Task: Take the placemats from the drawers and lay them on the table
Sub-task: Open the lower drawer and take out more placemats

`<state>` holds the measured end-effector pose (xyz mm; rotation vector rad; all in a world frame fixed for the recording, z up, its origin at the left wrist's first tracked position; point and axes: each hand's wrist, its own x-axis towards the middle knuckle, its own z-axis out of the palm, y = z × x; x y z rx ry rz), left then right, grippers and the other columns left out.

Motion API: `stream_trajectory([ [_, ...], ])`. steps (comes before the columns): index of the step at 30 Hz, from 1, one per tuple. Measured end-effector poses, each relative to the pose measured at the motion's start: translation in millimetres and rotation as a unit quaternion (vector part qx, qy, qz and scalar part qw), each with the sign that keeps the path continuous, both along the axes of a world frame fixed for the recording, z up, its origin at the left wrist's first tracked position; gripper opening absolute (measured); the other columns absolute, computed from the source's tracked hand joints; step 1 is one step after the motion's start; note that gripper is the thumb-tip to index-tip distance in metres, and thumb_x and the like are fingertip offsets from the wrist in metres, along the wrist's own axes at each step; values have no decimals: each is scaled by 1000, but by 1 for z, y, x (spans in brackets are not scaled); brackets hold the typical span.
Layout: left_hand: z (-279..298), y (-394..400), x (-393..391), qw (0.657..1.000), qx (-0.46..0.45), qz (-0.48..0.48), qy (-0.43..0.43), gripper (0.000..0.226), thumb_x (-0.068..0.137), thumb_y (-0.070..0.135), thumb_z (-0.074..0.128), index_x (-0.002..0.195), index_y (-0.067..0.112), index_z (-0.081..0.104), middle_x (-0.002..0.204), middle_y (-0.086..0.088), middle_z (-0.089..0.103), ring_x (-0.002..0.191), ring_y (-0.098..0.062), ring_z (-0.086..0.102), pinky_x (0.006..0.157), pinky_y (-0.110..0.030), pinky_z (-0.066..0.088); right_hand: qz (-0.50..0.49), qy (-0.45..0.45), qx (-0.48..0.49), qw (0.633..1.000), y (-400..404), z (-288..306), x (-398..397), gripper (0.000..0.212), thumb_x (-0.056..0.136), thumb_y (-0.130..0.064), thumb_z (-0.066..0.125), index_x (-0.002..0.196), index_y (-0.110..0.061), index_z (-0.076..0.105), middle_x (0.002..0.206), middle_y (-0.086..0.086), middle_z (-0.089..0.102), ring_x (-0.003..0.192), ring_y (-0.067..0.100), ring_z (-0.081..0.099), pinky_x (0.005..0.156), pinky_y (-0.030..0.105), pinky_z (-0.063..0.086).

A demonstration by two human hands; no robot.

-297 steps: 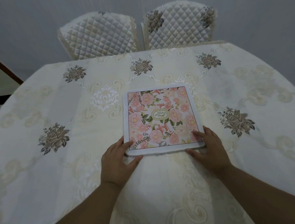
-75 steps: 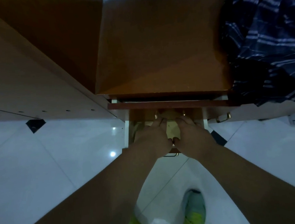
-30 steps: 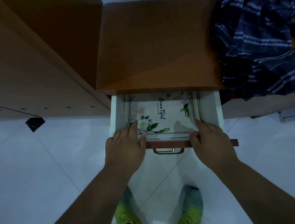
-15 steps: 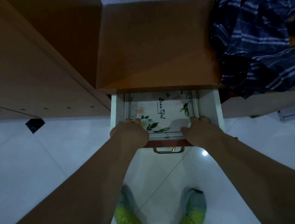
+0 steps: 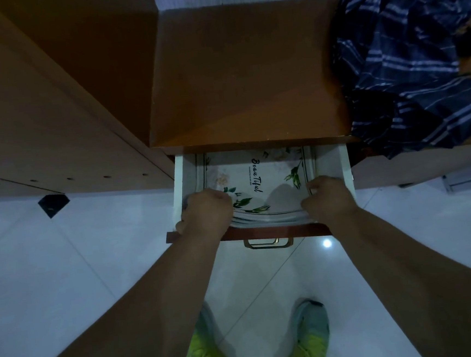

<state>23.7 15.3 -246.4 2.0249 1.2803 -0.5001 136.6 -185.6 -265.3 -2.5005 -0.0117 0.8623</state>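
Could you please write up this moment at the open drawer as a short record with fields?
drawer: pulled open, white inside
placemat: white, leaf print, in drawer, near edge lifted
left hand: closed on placemat's near left corner
right hand: closed on placemat's near right corner
handle: gold, on drawer front
striped cloth: on cabinet top, right

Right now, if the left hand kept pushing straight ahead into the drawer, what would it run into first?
Probably the placemat itself: the left hand is curled at its near edge. Beyond that lies the drawer's hidden back, under the cabinet top. Depth is unclear.
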Motion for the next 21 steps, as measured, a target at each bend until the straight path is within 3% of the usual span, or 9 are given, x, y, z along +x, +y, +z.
stream_trajectory([
  [3,5,-6,-13,994,46,10,-99,33,90,44,48,100,31,77,120,-4,64,91,-26,66,91,-48,55,-51,-47,67,995,-6,3,-5,47,84,0,64,130,-9,61,135,12,57,110,22,58,91,24,46],
  [6,5,-7,-20,987,96,-5,-127,24,102,24,55,112,20,76,133,-5,55,95,-12,51,99,-37,48,-67,-72,90,991,-7,5,-9,40,83,-4,66,122,-12,66,125,12,61,108,26,61,94,32,51],
  [9,10,-7,-19,980,102,48,-166,23,102,18,58,115,14,76,141,-7,48,111,-19,56,104,-32,41,-84,-59,93,990,-8,7,-5,33,88,-13,66,122,-12,68,118,9,67,97,23,63,83,26,49],
  [11,13,-5,-15,974,95,89,-183,21,100,15,60,112,17,76,137,-8,53,115,-22,60,100,-30,45,-82,-61,85,991,-9,7,-4,33,93,-18,63,124,-9,67,118,9,68,96,21,63,82,23,45],
  [15,18,3,-7,955,18,207,-212,23,88,9,68,98,29,68,124,-8,58,91,-22,67,82,-38,62,-54,-72,30,995,-7,3,-10,33,93,-11,59,126,-12,66,127,9,64,109,26,61,86,23,43],
  [18,30,5,-10,942,-48,247,-222,27,85,19,72,105,35,64,122,-6,59,89,-20,68,78,-42,64,-47,-61,16,997,-7,3,-11,45,87,-2,58,130,-16,63,134,9,58,115,28,59,90,27,45],
  [21,47,11,-11,927,-134,273,-219,35,91,15,67,121,33,61,112,0,65,93,-19,70,76,-38,64,-81,-40,69,993,-5,13,-13,48,85,2,59,130,-14,61,137,13,54,114,26,57,91,25,45],
])
